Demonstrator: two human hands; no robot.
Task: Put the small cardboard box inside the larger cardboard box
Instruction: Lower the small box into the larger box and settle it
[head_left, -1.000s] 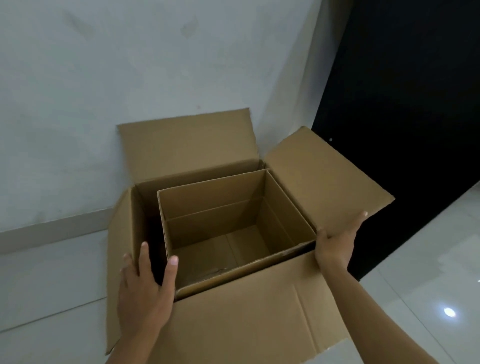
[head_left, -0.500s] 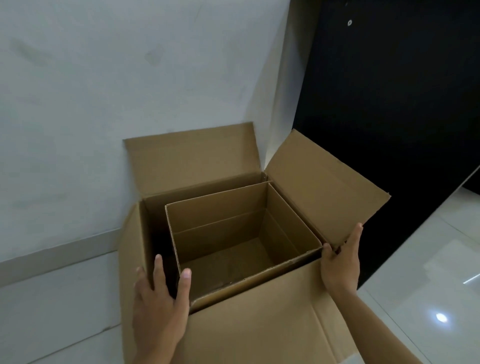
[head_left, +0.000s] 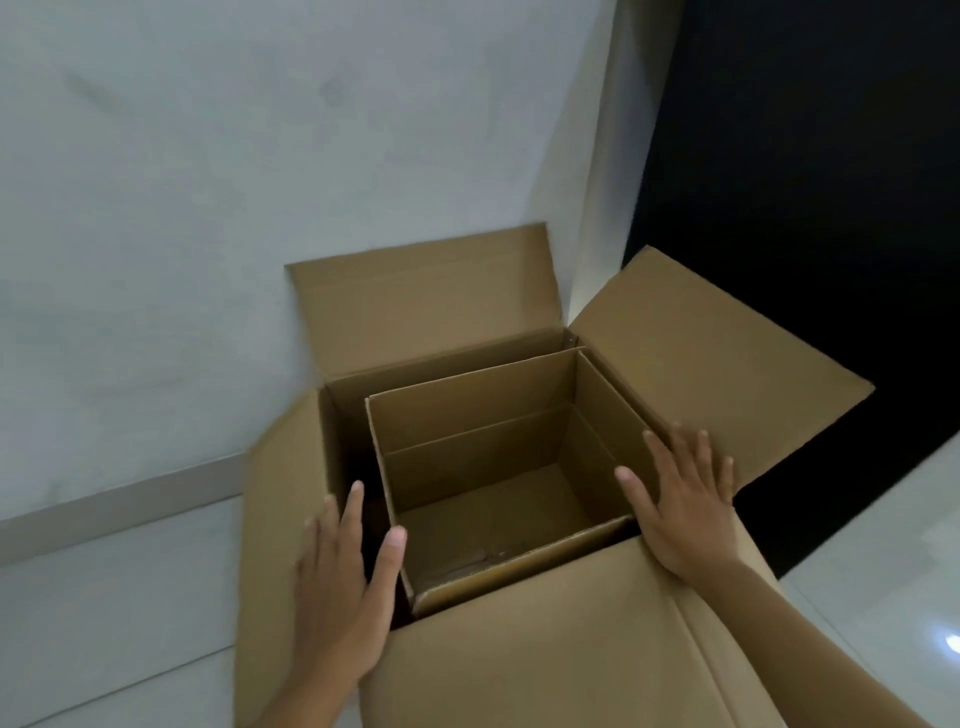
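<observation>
The small cardboard box (head_left: 493, 415), open-topped and empty, sits inside the larger cardboard box (head_left: 545, 654), pushed toward its right wall with a dark gap on its left. The larger box's four flaps are spread outward. My left hand (head_left: 337, 587) hovers over the left gap with fingers spread, its thumb close to the small box's near-left corner. My right hand (head_left: 685, 504) lies flat, fingers apart, on the right flap (head_left: 717, 374) beside the small box's right rim. Neither hand grips anything.
The boxes stand on a pale glossy tiled floor (head_left: 104, 623) against a white wall (head_left: 260, 156) with a grey skirting board (head_left: 119, 504). A dark doorway (head_left: 805, 182) opens at the right, behind the right flap.
My right hand has let go of the right flap's edge and moved inward to rest flat on it. My left hand stays over the left gap. The camera has shifted closer.
</observation>
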